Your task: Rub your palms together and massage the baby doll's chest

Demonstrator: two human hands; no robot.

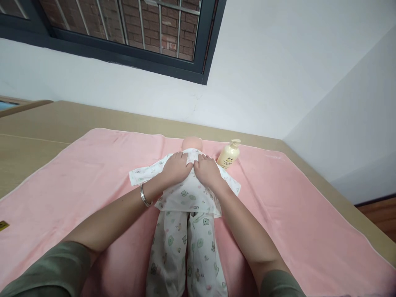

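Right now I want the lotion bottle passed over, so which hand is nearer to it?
Right. The right hand rests on the doll's chest, just left of the bottle. The left hand lies beside it, farther from the bottle.

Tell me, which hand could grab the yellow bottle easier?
Probably the right hand. It rests on the doll's chest on the side where the bottle stands, just beyond its fingers. The left hand lies on the doll's other side and would have to cross over.
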